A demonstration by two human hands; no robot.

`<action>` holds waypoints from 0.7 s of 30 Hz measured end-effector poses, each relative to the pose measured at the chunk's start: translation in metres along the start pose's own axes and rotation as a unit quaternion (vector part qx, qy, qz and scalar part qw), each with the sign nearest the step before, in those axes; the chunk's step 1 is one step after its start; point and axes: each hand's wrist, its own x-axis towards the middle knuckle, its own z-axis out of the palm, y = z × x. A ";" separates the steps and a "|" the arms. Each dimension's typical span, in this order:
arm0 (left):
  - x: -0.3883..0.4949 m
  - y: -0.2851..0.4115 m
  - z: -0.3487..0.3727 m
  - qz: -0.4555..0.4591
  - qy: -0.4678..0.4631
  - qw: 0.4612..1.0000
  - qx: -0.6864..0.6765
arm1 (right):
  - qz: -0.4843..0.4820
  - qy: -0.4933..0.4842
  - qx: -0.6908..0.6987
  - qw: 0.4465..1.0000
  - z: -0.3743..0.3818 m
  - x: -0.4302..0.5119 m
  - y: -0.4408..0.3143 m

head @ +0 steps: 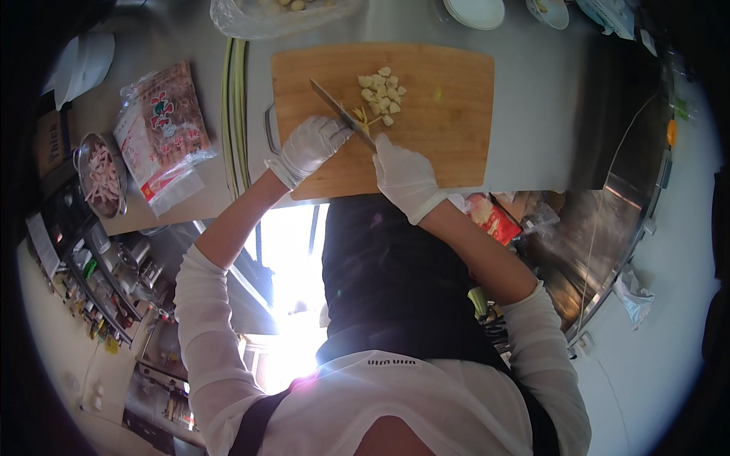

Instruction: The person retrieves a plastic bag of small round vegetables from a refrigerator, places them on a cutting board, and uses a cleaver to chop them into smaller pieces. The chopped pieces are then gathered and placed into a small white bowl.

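Note:
My right hand [406, 174], in a white glove, is closed around the handle of a kitchen knife [336, 107]. The blade slants up and left over a wooden cutting board [445, 125]. My left hand [317, 142], gloved too, has its fingers bent against the near left side of the blade; anything beneath its fingertips is hidden. Thin yellowish strips [361, 117], perhaps ginger, lie along the blade's right side. Just beyond them sits a loose heap of pale peeled cloves [383, 91] that look like garlic.
Left of the board lie long green stalks [235, 119], a printed plastic food pack [165, 125] and a bowl [102, 176] of pinkish strips. A clear bag [274, 20] of small round items and white plates [476, 11] stand at the back. A metal handle [270, 128] edges the board.

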 end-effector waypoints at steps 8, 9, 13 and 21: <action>0.001 -0.002 -0.001 0.003 0.012 1.000 -0.010 | 0.002 -0.005 -0.022 1.000 0.004 0.002 0.001; 0.000 -0.002 -0.001 0.003 0.015 1.000 -0.008 | 0.009 -0.013 -0.033 0.999 0.008 0.007 0.000; 0.000 -0.004 0.000 0.008 0.017 1.000 -0.019 | -0.012 0.048 -0.051 0.997 0.026 0.025 -0.003; -0.002 -0.010 0.003 0.021 0.032 0.998 -0.049 | 0.054 0.060 0.089 0.993 0.009 0.021 0.002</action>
